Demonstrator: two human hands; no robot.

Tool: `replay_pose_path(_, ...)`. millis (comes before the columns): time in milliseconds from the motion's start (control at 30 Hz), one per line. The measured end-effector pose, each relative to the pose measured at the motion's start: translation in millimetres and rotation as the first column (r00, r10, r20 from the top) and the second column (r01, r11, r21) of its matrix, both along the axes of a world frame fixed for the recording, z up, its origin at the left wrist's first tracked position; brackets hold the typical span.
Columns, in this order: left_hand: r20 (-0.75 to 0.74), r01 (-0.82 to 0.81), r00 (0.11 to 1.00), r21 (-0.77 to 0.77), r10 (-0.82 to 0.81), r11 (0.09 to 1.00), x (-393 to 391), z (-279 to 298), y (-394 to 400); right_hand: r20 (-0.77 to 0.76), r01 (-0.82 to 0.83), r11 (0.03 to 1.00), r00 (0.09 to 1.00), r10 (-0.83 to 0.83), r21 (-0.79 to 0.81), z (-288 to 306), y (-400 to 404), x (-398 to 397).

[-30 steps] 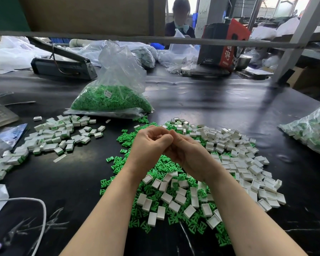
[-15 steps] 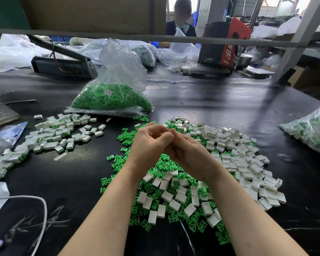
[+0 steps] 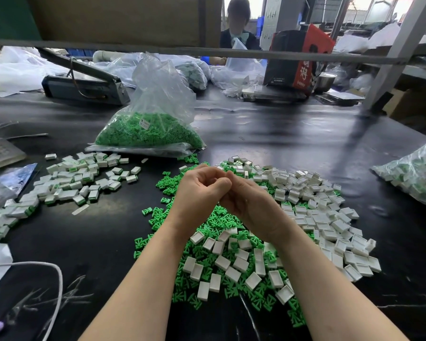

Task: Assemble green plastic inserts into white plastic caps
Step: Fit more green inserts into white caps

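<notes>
My left hand [image 3: 197, 193] and my right hand [image 3: 252, 204] meet above the middle of the black table, fingers curled inward and fingertips pressed together. Whatever small piece they pinch is hidden behind the knuckles. Beneath them lies a heap of loose green inserts [image 3: 159, 215]. White caps [image 3: 317, 215] are spread over it to the right and in front. To the left sits a separate pile of white caps with green showing in them [image 3: 76, 178].
A clear bag of green inserts [image 3: 148, 131] stands behind the heap. Another filled bag [image 3: 416, 173] lies at the right edge. A white cable [image 3: 58, 279] loops at the near left. A sealing machine [image 3: 84, 87], a red box [image 3: 303, 57] and a seated person [image 3: 236, 28] are at the back.
Both hands stay pressed together over the heap; they have shifted only slightly, the fingers working against each other.
</notes>
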State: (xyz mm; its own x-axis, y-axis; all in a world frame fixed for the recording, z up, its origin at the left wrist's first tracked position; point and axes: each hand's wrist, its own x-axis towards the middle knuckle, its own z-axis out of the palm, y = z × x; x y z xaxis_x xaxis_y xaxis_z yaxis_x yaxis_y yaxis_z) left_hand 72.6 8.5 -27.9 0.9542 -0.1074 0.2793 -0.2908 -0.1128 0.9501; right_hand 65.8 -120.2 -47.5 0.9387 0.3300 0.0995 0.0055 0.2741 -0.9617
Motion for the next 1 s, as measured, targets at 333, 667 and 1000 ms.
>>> replay_pose_path(333,0.024,0.009,1.0,0.007,-0.009,1.0,1.8,-2.1,1.1,0.041,-0.03,1.0,0.999,0.03,0.004,-2.8,-1.5,0.4)
replay_pose_path(667,0.005,0.067,0.998,-0.087,-0.067,0.994,-3.1,4.7,1.6,0.061,0.075,0.992,0.996,-0.069,-0.099,-3.5,4.8,2.2)
replay_pose_path(1000,-0.111,0.109,0.986,-0.156,-0.127,0.982,2.2,-0.3,6.0,-0.085,-0.027,0.999,0.996,0.029,0.024,1.4,0.7,0.5)
